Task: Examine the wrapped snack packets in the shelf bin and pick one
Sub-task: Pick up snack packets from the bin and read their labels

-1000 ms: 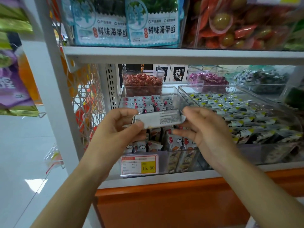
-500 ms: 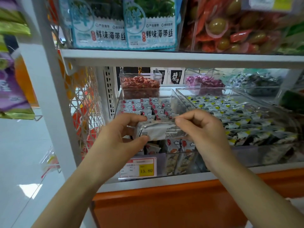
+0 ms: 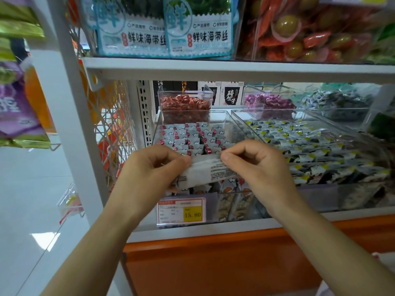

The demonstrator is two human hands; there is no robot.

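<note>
Where bin [image 3: 193,112] sits, white shelf [image 3: 213,229], orange base [image 3: 213,263]

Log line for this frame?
left hand: grips packet | right hand: pinches packet | packet: held before bin | phase: examining

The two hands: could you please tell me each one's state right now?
Left hand: holds the left end of the snack packet.
Right hand: pinches its right end.

1. A white upright post [image 3: 70,116] of the shelving slants up the left side.
2. A white shelf board [image 3: 235,68] runs straight across above.
3. Down low, an orange base panel [image 3: 213,268] spans the unit.
4. Off left, the pale glossy floor [image 3: 25,210] catches a bright light patch [image 3: 46,238].
5. A wire mesh panel [image 3: 111,133] lines the unit's side.
</note>
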